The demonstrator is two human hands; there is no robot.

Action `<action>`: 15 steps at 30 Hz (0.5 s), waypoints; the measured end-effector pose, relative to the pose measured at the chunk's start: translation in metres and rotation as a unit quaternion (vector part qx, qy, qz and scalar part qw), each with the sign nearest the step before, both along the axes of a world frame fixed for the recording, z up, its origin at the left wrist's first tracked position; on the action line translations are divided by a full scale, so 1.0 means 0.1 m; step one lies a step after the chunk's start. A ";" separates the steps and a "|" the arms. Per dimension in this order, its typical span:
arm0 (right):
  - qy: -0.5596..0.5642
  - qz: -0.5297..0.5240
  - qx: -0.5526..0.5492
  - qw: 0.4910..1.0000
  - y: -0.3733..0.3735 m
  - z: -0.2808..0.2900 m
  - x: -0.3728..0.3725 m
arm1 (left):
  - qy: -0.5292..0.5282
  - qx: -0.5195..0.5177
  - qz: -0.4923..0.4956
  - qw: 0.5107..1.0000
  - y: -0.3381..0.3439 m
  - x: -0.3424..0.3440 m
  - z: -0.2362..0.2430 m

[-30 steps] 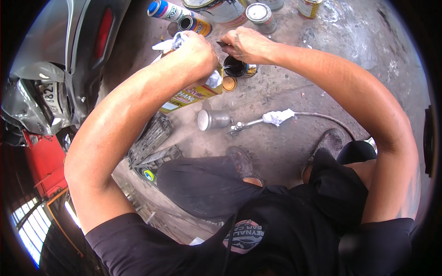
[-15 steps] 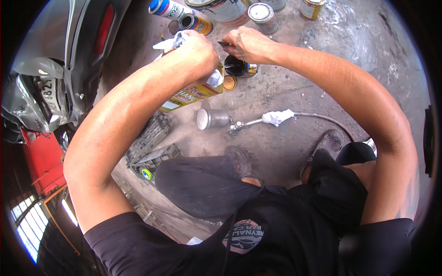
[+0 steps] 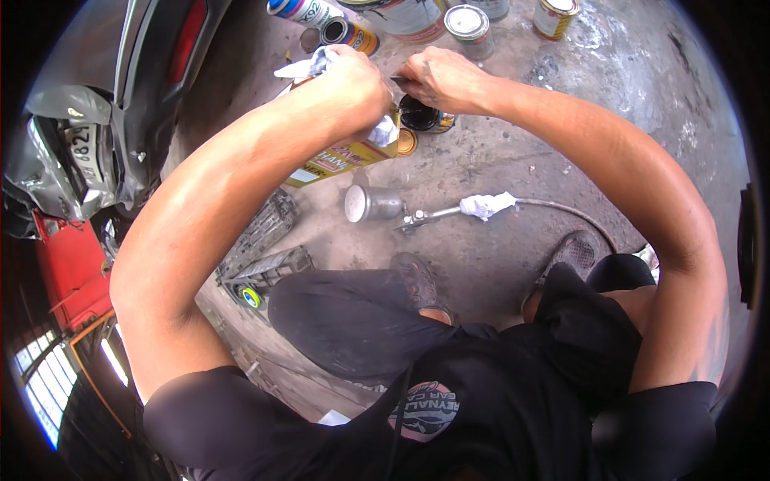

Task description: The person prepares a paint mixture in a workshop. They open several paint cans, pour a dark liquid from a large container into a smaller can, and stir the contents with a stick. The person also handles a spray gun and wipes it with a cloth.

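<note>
My left hand [image 3: 359, 86] is closed round a crumpled white rag [image 3: 309, 66], at the top of a yellow rectangular tin [image 3: 345, 160]. More of the white cloth shows below the wrist, against the tin. My forearm and hand hide most of the tin's top. To the right, my right hand [image 3: 443, 80] pinches a thin dark flat piece [image 3: 399, 79], its tip pointing left. Just below that hand stands a small open can [image 3: 419, 116] with dark contents. A small round yellowish lid [image 3: 407, 143] lies between this can and the tin.
A spray gun [image 3: 375, 204] with a metal cup lies on the concrete, its hose [image 3: 561, 207] curving right. Several paint cans stand beyond my hands, including a large one [image 3: 401, 20] and a lidded one [image 3: 468, 24]. A grey crate [image 3: 269, 264] is near my leg; a damaged car [image 3: 104, 72] is left.
The whole view has shifted slightly. A thin pale streak at the open can's mouth, beside the tin, no longer shows. Both hands keep nearly the same pose.
</note>
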State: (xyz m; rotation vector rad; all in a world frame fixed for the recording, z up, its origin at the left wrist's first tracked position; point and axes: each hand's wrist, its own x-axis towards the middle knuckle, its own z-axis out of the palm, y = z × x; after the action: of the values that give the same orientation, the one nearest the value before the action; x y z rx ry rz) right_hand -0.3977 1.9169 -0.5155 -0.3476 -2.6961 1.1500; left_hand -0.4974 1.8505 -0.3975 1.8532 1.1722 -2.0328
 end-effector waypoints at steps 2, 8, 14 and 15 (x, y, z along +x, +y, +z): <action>0.004 0.012 0.001 1.000 -0.01 -0.01 0.02 | -0.009 0.024 0.013 1.000 -0.03 -0.03 0.05; 0.014 0.034 0.015 0.999 -0.04 -0.15 0.07 | -0.147 0.136 0.008 0.980 -0.36 -0.34 0.33; -0.056 0.057 0.025 0.996 -0.03 -0.22 0.07 | -0.238 0.240 0.057 0.939 -0.82 -0.74 0.59; -0.057 0.059 0.030 0.996 -0.02 -0.24 0.03 | -0.248 0.253 0.062 0.933 -0.89 -0.81 0.63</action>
State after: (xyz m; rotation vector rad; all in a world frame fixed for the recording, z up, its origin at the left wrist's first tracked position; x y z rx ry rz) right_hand -0.3945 1.9147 -0.5398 -0.2545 -2.8780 1.1079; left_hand -0.5780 1.7612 -0.3346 2.2489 1.6880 -1.1409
